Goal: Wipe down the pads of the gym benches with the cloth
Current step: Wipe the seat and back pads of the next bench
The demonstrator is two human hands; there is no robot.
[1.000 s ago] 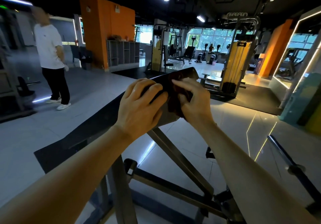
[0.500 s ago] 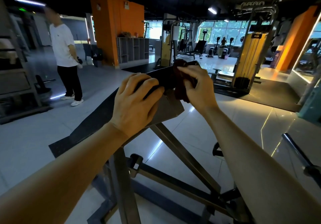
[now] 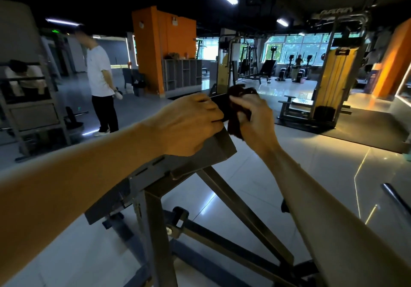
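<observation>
- While both forearms reach forward over the bench frame [image 3: 155,197], a person in a white shirt [image 3: 99,75] stands far off to the left of the left hand, on the grey floor.
- Left hand [image 3: 189,124]: fingers curled over the near edge of the black bench pad [image 3: 219,106], gripping it; knuckles face up, palm sits on top of the grey metal plate [image 3: 213,146] under the pad.
- Pad: visible only as a dark strip between the two hands, tilted upward away from the camera.
- Right hand [image 3: 253,117]: just beside the left one, fingers closed around a bunched dark red cloth [image 3: 239,113]. Cloth is pressed against the right end of the pad; a fold hangs below the palm, another lump shows above the fingers.
- Below both hands: angled steel legs of the frame on glossy tile.
- Beyond the right hand, well apart: yellow weight-stack machine [image 3: 335,79] on a dark mat, lit windows behind.
</observation>
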